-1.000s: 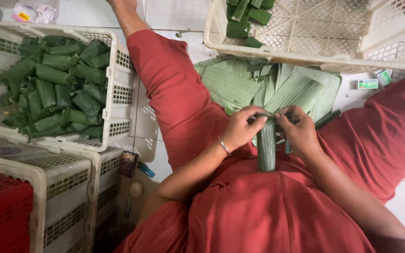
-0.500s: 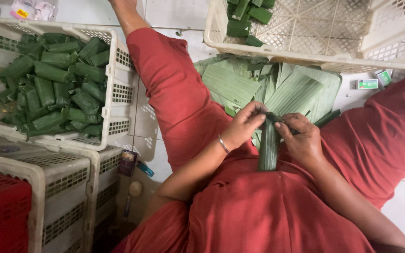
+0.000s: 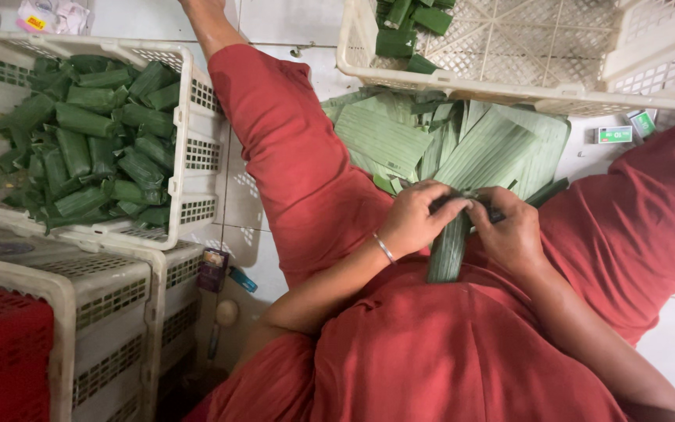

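Leaf roll (image 3: 448,252), 1: left hand (image 3: 414,219) and right hand (image 3: 509,231) pinch its top fold; best kept tight, fingers pressed close.

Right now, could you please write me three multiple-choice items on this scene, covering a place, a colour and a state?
1. Where does the crate of finished leaf rolls stand?
A. left of the person
B. on the lap
C. behind the flat leaves

2. What colour are the person's clothes?
A. blue
B. red
C. white

3. How is the leaf roll in hand held?
A. by the left hand alone
B. lying loose
C. by both hands, the right hand too

A: it fills the left edge. B: red covers lap and legs. C: both hands' fingers pinch its top.
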Tool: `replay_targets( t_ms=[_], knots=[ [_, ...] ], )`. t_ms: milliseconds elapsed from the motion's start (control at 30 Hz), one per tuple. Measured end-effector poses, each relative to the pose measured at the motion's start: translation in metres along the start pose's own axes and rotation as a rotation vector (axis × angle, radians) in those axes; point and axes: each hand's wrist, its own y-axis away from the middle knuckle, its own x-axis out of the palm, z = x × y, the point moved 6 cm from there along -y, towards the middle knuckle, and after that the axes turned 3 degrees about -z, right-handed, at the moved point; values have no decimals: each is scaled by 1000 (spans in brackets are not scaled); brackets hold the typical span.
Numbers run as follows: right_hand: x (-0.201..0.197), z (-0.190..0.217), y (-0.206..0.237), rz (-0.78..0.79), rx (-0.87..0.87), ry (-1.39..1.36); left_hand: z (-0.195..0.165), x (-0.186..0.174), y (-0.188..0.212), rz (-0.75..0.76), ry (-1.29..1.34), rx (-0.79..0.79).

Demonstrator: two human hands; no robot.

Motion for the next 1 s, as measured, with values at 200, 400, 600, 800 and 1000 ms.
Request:
replay_targets(
  t_ms=[200, 400, 600, 800, 1000],
  knots=[
    [16, -31, -8, 109, 270, -262, -14, 4, -7, -9, -150, 173],
    [8, -47, -8, -57, 303, -494, 24, 43, 1, 327, 1202, -678],
    [22, -55, 15, 72, 286, -759, 30, 31, 1, 371, 935, -524],
    [42, -63, 49, 380, 614, -305, 41, 18, 13, 358, 775, -433],
    [7, 9, 23, 373, -99, 66, 20, -2, 17, 368, 332, -207]
  ],
)
